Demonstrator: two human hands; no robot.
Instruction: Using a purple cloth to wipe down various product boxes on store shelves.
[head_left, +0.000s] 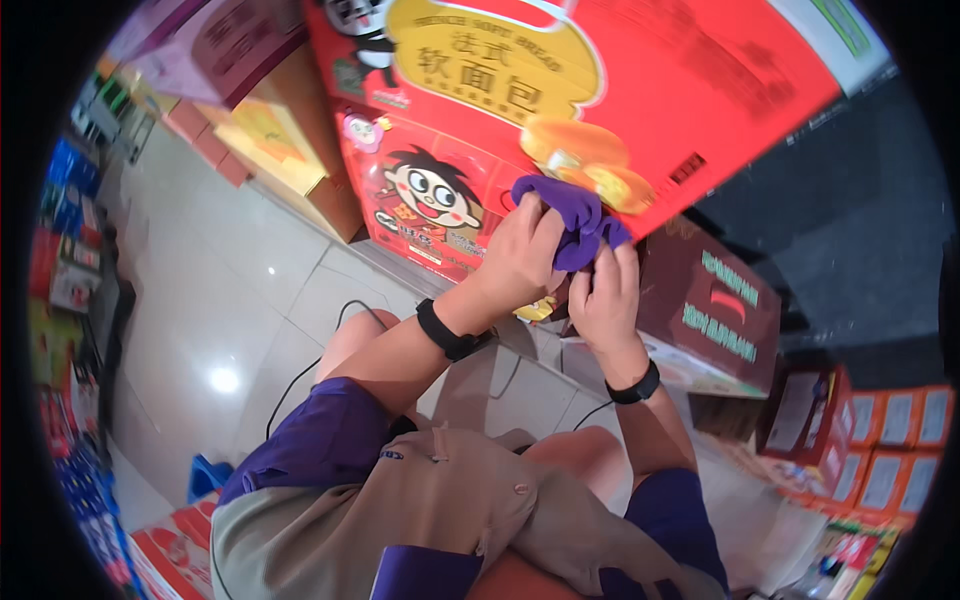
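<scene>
A bunched purple cloth (572,215) is between my two hands, up against the lower edge of a big red carton (690,90) with a bread picture. My left hand (520,248) is closed on the cloth's left side, its fingers curled in. From below right, my right hand (608,295) grips the cloth's lower right side with bent fingers. Just left of my left hand stands a red box with a cartoon child's face (425,190). Close to my right hand is a dark brown box (700,300) with pale green lettering.
Stacked cartons (270,140) in yellow and purple stand at the upper left. Shelves of packaged goods (75,290) line the far left. Orange boxes (895,430) and a dark red box (805,410) sit at the right. A thin black cable (290,385) runs over the tiled floor (215,320).
</scene>
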